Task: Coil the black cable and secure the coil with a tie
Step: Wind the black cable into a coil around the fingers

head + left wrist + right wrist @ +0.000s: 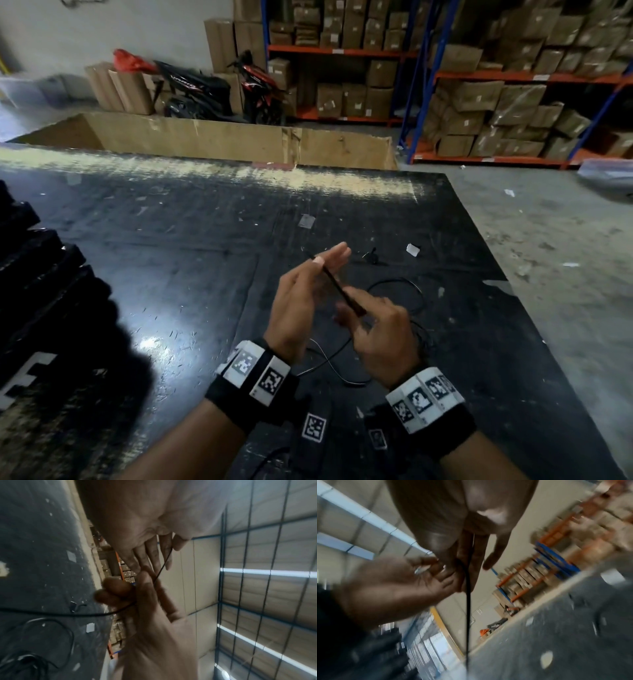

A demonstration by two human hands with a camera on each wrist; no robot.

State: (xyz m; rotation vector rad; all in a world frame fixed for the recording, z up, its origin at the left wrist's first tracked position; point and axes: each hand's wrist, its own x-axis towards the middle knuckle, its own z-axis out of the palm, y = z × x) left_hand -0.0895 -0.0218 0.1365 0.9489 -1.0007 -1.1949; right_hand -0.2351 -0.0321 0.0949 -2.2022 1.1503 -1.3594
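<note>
A thin black cable stretches taut between my two hands above the black table. My left hand keeps its fingers straight and pinches the cable's end with the thumb. My right hand curls its fingers round the cable lower down. From there the cable drops onto the table in loose loops. The left wrist view shows the cable running from my left hand to my right hand. In the blurred right wrist view the cable hangs below my right hand.
A small black item and white scraps lie on the table beyond my hands. Stacked black pieces line the left side. A cardboard box stands behind the table; its right edge drops to the floor.
</note>
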